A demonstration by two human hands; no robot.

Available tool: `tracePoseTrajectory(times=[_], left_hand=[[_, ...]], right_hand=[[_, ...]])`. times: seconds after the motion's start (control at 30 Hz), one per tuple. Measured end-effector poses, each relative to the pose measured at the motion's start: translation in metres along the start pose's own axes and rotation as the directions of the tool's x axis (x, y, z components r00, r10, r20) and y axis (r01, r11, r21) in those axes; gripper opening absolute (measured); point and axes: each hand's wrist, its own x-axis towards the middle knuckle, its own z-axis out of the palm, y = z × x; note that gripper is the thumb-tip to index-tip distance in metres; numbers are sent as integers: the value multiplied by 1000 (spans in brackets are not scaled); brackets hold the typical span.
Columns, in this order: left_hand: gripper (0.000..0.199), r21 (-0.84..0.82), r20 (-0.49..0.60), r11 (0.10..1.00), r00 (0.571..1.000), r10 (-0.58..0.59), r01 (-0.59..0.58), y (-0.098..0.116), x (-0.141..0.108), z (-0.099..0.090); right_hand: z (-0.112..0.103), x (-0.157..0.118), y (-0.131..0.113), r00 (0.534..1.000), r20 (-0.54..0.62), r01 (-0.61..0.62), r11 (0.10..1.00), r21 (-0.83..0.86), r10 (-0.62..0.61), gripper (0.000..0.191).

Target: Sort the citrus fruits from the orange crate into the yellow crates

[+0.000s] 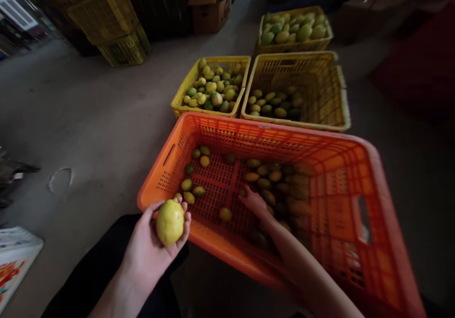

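Observation:
A large yellow lemon (pixel 170 222) rests in my left hand (pixel 151 242), palm up with the fingers curled round it, just outside the near left rim of an orange plastic crate (pixel 209 247). My right hand (pixel 255 202) reaches down inside this crate, fingers bent towards its floor; a small dim shape lies at the fingertips, too dark to make out. Yellow-green lemons (pixel 264 183) are heaped to the right of that hand, partly hidden by my forearm and shadow. Several others lie scattered on the left side, and a single lemon (pixel 225 214) sits near the front wall.
Beyond the orange crate stand a yellow crate of lemons (pixel 176 104), a deeper yellow crate (pixel 341 95) with a low layer of fruit, and a full one (pixel 261 48) behind. Stacked yellow crates (pixel 106 14) and a cardboard box (pixel 208 17) are further back. A white box (pixel 17 247) lies left.

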Motion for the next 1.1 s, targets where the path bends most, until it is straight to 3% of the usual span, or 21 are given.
tracePoseTrajectory(times=[0.13, 0.23, 0.37, 0.47, 0.57, 0.63, 0.73, 0.8, 0.93, 1.1], left_hand=[[21, -48, 182, 998, 983, -32, 41, -12, -4, -5], [23, -73, 333, 990, 938, -93, 124, -22, -11, -4], [25, -49, 457, 975, 873, -171, 217, -30, -20, 0], [23, 26, 521, 984, 838, -161, 174, -37, -17, 2], [27, 64, 565, 995, 819, -99, 76, -46, -12, 2], [33, 70, 603, 997, 794, -70, 35, -51, -11, 2], [36, 29, 671, 999, 741, 5, -33, -56, -16, 9], [33, -25, 689, 995, 719, 89, -99, -57, -22, 17], [18, -62, 683, 971, 700, 209, -230, -60, -31, 32], [27, -40, 756, 878, 560, 338, -476, -75, -33, 33]], right_hand=[[-46, -41, -1, 988, -76, 137, 990, 39, -134, 56], [-89, -81, -16, 933, -208, 340, 911, 233, -295, 53], [-137, -151, -46, 846, -384, 532, 620, 576, -370, 52], [-157, -206, -63, 782, -496, 621, 392, 679, -378, 55], [-159, -243, -70, 762, -544, 637, 259, 726, -351, 58], [-153, -252, -69, 763, -573, 637, 196, 745, -299, 57], [-143, -250, -67, 767, -621, 640, 132, 757, -161, 55], [-140, -246, -66, 794, -600, 608, 112, 786, -101, 53], [-139, -247, -64, 841, -530, 536, 46, 843, -108, 48], [-145, -254, -66, 849, -508, 498, -101, 861, -146, 46]])
